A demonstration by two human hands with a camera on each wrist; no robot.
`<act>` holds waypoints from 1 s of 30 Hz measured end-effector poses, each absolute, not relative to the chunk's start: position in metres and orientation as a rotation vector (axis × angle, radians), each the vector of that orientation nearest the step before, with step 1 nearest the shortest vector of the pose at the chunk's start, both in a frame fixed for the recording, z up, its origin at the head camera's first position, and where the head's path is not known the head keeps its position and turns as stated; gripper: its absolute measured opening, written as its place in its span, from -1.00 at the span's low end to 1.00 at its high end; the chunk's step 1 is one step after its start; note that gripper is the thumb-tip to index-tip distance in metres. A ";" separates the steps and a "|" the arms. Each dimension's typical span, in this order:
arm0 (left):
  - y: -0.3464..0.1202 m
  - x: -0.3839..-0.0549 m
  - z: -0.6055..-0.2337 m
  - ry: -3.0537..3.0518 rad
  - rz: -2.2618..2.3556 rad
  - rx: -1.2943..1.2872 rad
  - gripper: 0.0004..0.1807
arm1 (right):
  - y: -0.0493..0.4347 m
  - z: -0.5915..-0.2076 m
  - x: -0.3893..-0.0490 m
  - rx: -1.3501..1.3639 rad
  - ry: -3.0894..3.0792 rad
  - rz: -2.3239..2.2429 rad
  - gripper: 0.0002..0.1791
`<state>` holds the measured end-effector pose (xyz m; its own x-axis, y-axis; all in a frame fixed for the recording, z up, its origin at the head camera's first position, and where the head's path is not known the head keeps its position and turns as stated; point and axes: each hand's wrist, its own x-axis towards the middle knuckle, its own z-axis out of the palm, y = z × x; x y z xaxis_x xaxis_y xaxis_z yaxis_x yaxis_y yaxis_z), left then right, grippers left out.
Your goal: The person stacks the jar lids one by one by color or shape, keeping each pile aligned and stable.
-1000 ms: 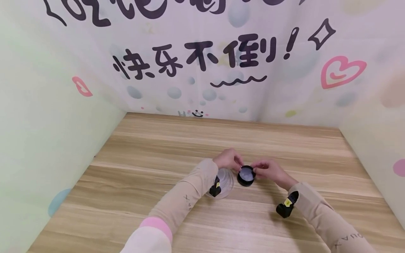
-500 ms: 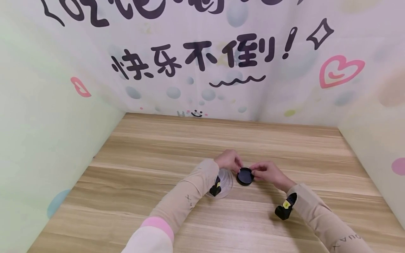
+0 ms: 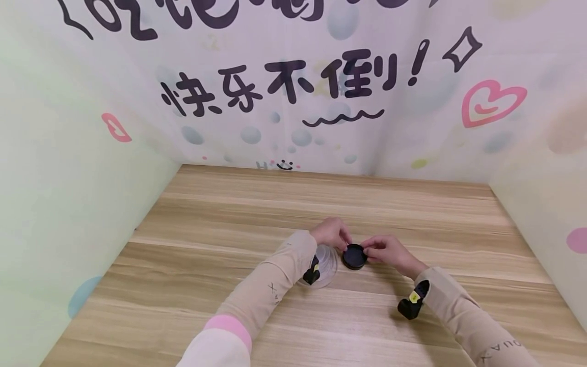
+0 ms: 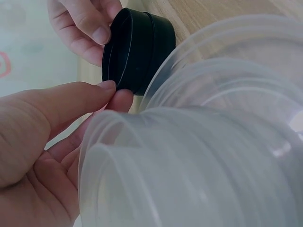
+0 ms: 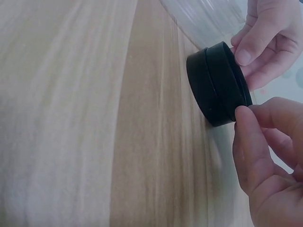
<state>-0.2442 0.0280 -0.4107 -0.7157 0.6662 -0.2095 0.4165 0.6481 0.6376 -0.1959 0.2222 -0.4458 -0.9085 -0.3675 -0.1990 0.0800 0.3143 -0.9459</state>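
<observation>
In the head view a short stack of black round lids point(image 3: 354, 258) sits on the wooden table, its shallow hollow facing up. A seam runs round the side of the stack point(image 5: 217, 87) in the right wrist view. My left hand point(image 3: 329, 233) pinches the upper rim at its left back edge between thumb and finger. From the right, my right hand point(image 3: 387, 251) pinches the same rim with thumb and fingertips. Close to the left of the lids stands ridged clear plastic ware point(image 3: 327, 265), partly hidden by my left wrist; it fills much of the left wrist view.
The wood-grain table point(image 3: 220, 204) meets a printed cloth backdrop point(image 3: 257, 148) at the back. Pale side panels stand at left point(image 3: 55, 178) and right point(image 3: 541, 214). A small black camera point(image 3: 410, 306) is strapped to my right wrist.
One second ago the top lid was tilted and its inside looked pale; now it lies flatter and looks dark. Both hands keep their hold, with the right hand slightly lower.
</observation>
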 end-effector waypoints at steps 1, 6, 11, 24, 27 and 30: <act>0.028 -0.244 -0.411 2.434 0.797 0.850 -0.82 | 0.222 -0.446 -0.196 -0.255 2.208 -1.622 -0.69; 0.028 -0.245 -0.411 2.431 0.794 0.851 -0.81 | 0.222 -0.446 -0.197 -0.261 2.213 -1.606 -0.70; 0.028 -0.246 -0.411 2.430 0.756 0.867 -0.80 | 0.222 -0.444 -0.197 -0.258 2.226 -1.596 -0.69; 0.009 -0.271 -0.415 2.361 0.970 0.807 -0.77 | 0.238 -0.439 -0.201 -0.234 2.234 -1.575 -0.60; -0.002 -0.276 -0.413 2.385 1.022 0.766 -0.78 | 0.243 -0.434 -0.203 -0.264 2.238 -1.575 -0.58; -0.013 -0.273 -0.404 2.465 1.024 0.720 -0.76 | 0.246 -0.429 -0.207 -0.291 2.266 -1.565 -0.57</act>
